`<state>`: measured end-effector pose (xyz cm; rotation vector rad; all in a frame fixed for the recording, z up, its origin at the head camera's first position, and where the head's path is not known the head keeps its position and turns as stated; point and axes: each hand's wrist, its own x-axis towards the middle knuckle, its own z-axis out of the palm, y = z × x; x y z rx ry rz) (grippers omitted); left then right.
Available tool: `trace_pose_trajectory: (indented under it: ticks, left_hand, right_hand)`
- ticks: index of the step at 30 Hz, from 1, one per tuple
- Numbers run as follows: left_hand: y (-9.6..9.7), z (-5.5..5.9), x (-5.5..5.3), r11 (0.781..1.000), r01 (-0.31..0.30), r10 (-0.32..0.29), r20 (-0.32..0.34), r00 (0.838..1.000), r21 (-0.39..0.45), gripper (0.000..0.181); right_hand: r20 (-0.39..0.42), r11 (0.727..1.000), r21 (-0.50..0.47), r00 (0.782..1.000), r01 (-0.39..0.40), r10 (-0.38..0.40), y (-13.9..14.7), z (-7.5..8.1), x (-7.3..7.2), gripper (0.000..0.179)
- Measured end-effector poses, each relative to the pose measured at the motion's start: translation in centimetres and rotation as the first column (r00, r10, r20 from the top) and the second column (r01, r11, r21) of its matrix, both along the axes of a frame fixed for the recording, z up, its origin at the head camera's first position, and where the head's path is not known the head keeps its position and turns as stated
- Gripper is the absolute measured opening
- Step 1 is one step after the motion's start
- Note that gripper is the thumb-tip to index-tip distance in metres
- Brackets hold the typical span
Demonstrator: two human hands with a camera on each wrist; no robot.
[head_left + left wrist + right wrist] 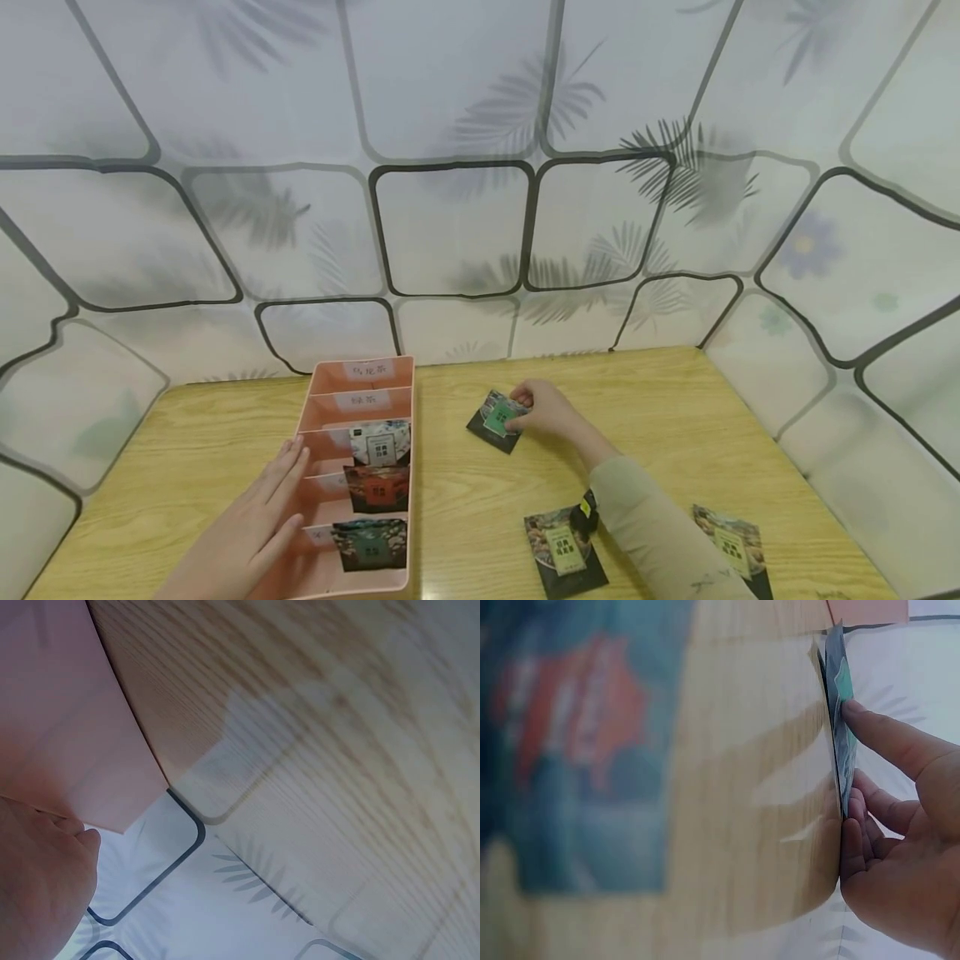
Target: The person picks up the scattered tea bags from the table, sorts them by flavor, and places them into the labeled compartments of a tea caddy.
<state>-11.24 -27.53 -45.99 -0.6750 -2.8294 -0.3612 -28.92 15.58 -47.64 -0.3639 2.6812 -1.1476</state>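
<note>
While right fingers (889,805) pinch a packet (497,421), left fingers (285,479) touch the box (326,410).

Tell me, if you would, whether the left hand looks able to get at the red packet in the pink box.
Probably yes: the left hand is at the left edge of the pink box, and nothing seems to cover the red packet from above.
</note>
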Motion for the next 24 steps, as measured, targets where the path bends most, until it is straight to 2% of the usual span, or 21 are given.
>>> trace_pose_trajectory:
  ticks: [7,14,24]
  left_hand:
    - [0.02,0.23,-0.02,1.000,-0.024,0.023,0.075,0.997,0.010,0.069]
    - [0.05,0.15,0.03,1.000,-0.025,0.024,0.055,0.998,0.004,0.068]
    - [-0.05,0.14,-0.08,1.000,-0.021,0.020,0.067,0.998,0.013,0.068]
  right_hand:
    - [0.015,1.000,-0.012,1.000,-0.006,0.006,0.00,0.41,-0.04,0.043]
    - [0.028,1.000,-0.014,0.999,0.027,-0.027,0.03,0.35,0.17,0.046]
    - [0.027,0.996,-0.035,0.997,0.078,-0.077,-0.04,0.47,0.06,0.046]
